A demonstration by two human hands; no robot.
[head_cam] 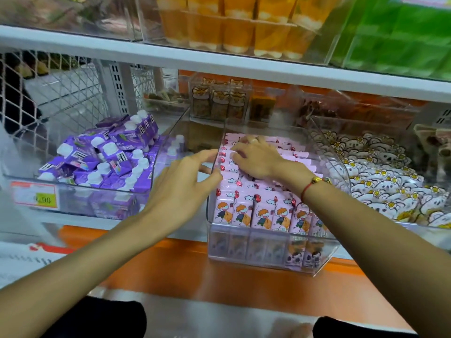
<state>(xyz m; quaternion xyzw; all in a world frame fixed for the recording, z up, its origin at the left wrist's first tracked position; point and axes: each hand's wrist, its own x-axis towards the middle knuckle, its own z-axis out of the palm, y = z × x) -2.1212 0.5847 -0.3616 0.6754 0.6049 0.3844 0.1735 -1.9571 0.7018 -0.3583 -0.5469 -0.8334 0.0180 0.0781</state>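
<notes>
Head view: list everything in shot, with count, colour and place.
clear bin: one, transparent, lower shelf centre
pink packets: many, pink cartoon print, in the clear bin
purple pouches: many, purple, white caps, lower left
white packets: many, white, yellow flowers, lower right
brown packs: several, brown dog print, behind the clear bin
orange packs: several, orange, top centre
green packs: count unclear, green, top right
price tag: one, red and yellow, lower left front
bracelet: one, red, right wrist
left hand: one, fingers spread, at the clear bin's left wall
right hand: one, fingers bent on the pink packets
</notes>
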